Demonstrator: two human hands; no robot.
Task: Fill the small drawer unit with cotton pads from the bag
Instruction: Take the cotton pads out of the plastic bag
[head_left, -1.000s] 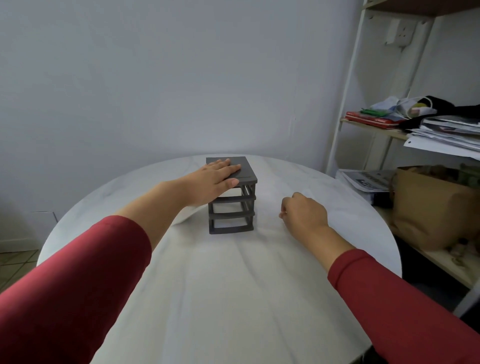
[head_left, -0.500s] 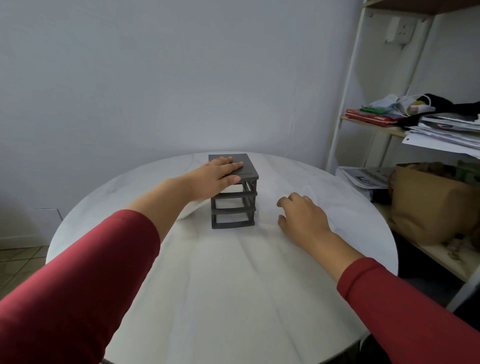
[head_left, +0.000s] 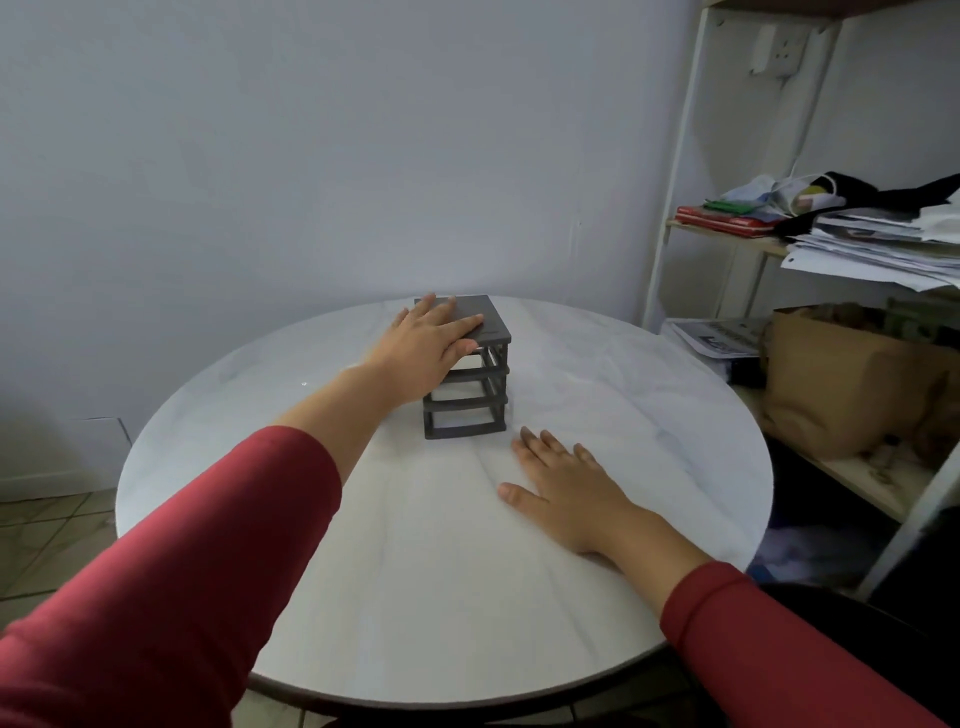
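Two red-sleeved arms reach across a round white counter (head_left: 363, 597), the right hand (head_left: 563, 491) lying flat, fingers spread. Beyond, the left hand (head_left: 428, 340) rests palm-down, fingers loosely together, atop the small grey drawer unit (head_left: 467, 387) at the counter's far middle.

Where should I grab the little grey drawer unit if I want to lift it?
Grip the drawer unit by its two solid side walls, coming down from above. Its flat top already sits under the left hand, and the front looks like thin open bars, a poorer hold.
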